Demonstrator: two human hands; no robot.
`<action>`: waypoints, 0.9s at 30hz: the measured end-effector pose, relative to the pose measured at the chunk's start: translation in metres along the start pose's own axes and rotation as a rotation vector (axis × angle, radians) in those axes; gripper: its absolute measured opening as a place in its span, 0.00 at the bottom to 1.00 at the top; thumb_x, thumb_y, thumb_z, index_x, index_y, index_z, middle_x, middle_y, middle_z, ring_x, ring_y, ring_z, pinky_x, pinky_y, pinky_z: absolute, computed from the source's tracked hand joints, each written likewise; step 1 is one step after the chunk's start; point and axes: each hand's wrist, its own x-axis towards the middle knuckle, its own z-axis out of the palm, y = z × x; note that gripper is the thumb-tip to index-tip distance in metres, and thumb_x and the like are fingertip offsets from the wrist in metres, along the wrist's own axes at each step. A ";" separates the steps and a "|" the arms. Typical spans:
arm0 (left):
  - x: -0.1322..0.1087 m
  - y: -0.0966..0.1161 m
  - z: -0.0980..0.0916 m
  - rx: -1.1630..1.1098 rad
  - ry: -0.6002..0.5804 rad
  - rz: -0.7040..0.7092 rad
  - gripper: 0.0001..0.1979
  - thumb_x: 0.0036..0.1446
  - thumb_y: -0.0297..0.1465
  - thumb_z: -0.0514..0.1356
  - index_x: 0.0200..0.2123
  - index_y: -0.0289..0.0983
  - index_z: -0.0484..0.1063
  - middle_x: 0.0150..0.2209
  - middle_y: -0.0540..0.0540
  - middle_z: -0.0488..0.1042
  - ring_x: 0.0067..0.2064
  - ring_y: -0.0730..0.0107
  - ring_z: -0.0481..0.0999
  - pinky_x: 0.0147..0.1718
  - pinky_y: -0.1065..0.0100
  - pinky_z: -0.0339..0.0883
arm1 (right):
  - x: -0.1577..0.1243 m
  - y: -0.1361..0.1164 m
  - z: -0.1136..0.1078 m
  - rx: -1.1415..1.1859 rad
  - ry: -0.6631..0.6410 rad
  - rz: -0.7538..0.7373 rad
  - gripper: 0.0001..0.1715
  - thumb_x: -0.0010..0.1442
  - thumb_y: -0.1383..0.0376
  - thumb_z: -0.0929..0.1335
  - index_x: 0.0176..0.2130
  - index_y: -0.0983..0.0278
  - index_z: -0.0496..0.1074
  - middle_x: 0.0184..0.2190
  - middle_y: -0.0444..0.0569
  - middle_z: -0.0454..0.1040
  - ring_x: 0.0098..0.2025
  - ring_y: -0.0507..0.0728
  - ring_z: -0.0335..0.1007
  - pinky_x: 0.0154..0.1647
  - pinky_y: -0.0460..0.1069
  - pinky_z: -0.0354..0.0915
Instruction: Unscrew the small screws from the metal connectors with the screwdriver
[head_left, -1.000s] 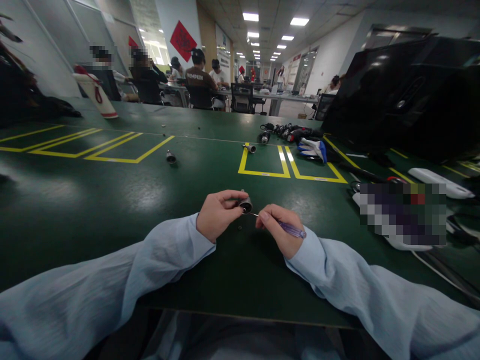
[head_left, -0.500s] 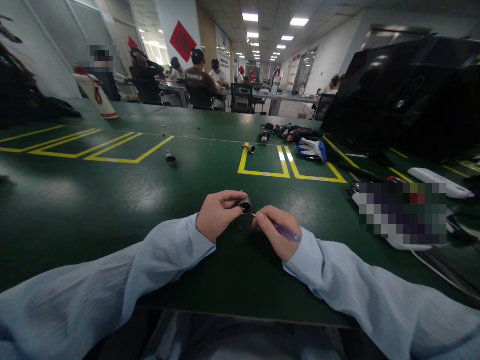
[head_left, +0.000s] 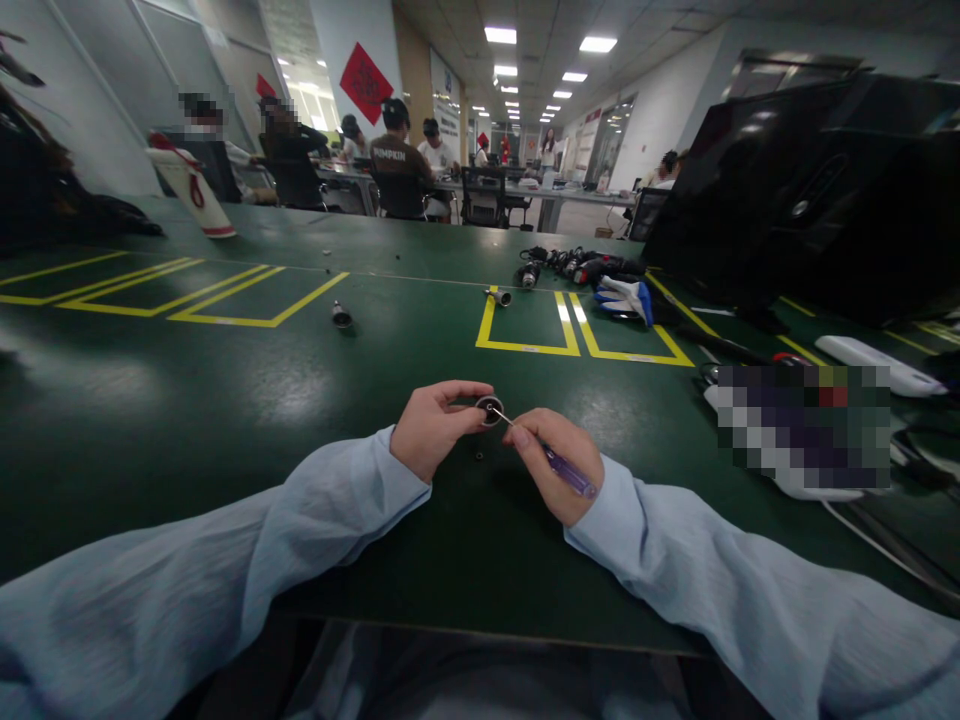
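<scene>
My left hand (head_left: 429, 428) pinches a small cup-shaped metal part (head_left: 490, 410) between thumb and fingers, its round hollow end turned toward me. My right hand (head_left: 559, 460) is closed on a screwdriver (head_left: 571, 470) with a clear purple handle. The thin shaft reaches into the metal part's opening; whether its tip touches anything inside is too small to tell. A tiny dark ring-like piece (head_left: 479, 456) lies on the green table (head_left: 480, 560) just below the hands.
Similar metal parts (head_left: 342, 315) (head_left: 498, 296) lie farther off. Cabled tools (head_left: 574, 265) and a blue-and-white glove (head_left: 626, 300) are at the back right. A black monitor (head_left: 810, 190) and a white-edged device (head_left: 795, 440) stand at right, a pale cup (head_left: 196, 190) at back left.
The metal part has turned so its opening faces me more directly. The screwdriver's shaft has tipped upward into the opening, and its handle end has dropped slightly.
</scene>
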 end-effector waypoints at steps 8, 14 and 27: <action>0.001 -0.002 -0.001 0.067 -0.039 0.033 0.14 0.37 0.23 0.64 0.32 0.30 0.73 0.28 0.46 0.77 0.29 0.69 0.76 0.35 0.65 0.71 | 0.000 0.002 0.001 -0.043 -0.003 -0.071 0.09 0.59 0.68 0.59 0.32 0.65 0.66 0.28 0.49 0.70 0.32 0.53 0.65 0.35 0.48 0.62; 0.000 0.000 -0.001 0.166 -0.038 0.045 0.14 0.38 0.24 0.63 0.33 0.30 0.73 0.26 0.46 0.77 0.28 0.67 0.77 0.33 0.66 0.72 | 0.001 0.002 0.002 -0.043 -0.020 -0.087 0.09 0.60 0.68 0.59 0.32 0.65 0.66 0.28 0.49 0.69 0.32 0.53 0.65 0.34 0.48 0.62; 0.000 0.001 -0.001 0.170 -0.028 0.036 0.13 0.39 0.24 0.63 0.33 0.30 0.73 0.26 0.46 0.77 0.28 0.68 0.77 0.33 0.66 0.72 | -0.001 0.002 0.002 -0.069 -0.032 -0.096 0.09 0.60 0.68 0.59 0.31 0.66 0.66 0.27 0.49 0.69 0.31 0.52 0.64 0.34 0.48 0.62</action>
